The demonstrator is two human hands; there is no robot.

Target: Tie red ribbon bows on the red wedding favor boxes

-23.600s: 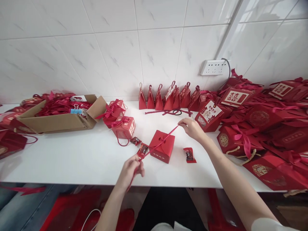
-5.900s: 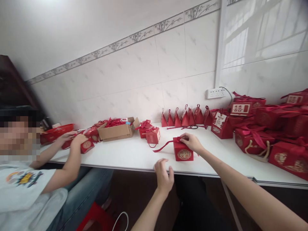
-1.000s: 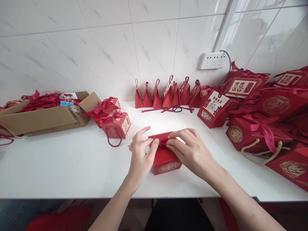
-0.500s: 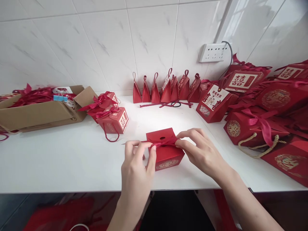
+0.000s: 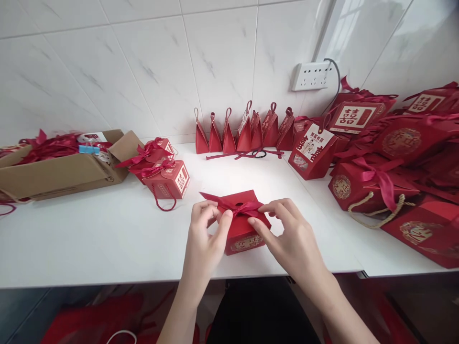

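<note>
Red box (image 5: 245, 234) sits on the tabletop (image 5: 125, 243) nr the front edge, btwn both hands. Ribbon (image 5: 244, 208) runs across its lid, tied in a bow abt mid-lid, just in front of the dark hole; one tail sticks out L, past the lid.

L hand (image 5: 206, 231): fingers curled, thumb tip at the bow's L side; can't tell if it's pinching. R hand (image 5: 292, 229): forefinger tip at the R loop, thumb tip lower & apart from it; can't tell how firm, if at all.

Step looks like bow-shaping. To do it well: hold loops nr the knot, pull both sides evenly, low & flat, so knot stays ctr'd & box doesn't skew. Don't tug the tails, prob undoes it. Fluff loops to match, w/ satin side out. Go easy on the lid; thin card prob dents.
</note>
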